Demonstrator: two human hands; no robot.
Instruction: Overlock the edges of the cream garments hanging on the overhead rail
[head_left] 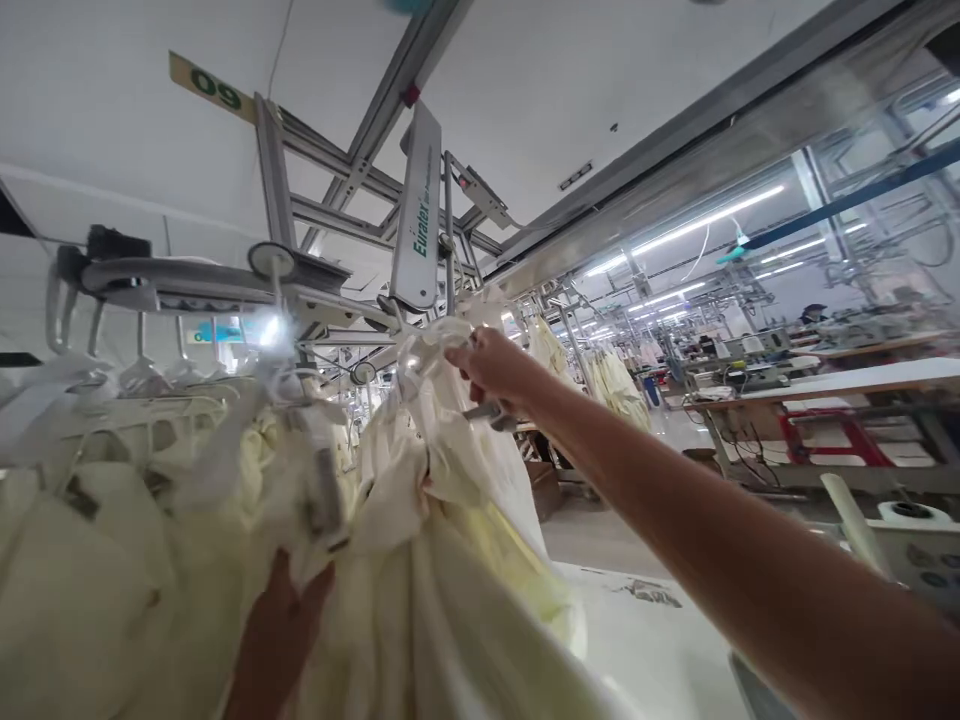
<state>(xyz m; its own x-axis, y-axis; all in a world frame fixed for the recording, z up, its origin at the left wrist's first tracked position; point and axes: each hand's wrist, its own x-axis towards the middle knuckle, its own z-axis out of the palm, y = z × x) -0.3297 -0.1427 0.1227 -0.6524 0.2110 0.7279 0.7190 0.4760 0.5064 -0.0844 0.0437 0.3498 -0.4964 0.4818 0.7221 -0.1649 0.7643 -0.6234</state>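
My right hand (495, 372) reaches forward with curled fingers, at the end of a clear plastic hanger (442, 335) that carries cream garments (409, 520). A small grey metal tool (486, 411) sticks out beneath its palm; its exact kind is not clear. Whether the fingertips also pinch the hanger, I cannot tell. Low on the left, my left hand (277, 625) is blurred, with thumb and fingers apart. It is against or just in front of the hanging cream cloth. Blurred white strips and a grey piece (324, 480) hang above it.
More cream garments (112, 540) hang on the left from an overhead rail (187, 285) with a round wheel. A white Euratex panel (418, 210) hangs from the metal frame above. At the right stand sewing tables (847, 380), a red stand (832, 432) and a thread cone (911, 512).
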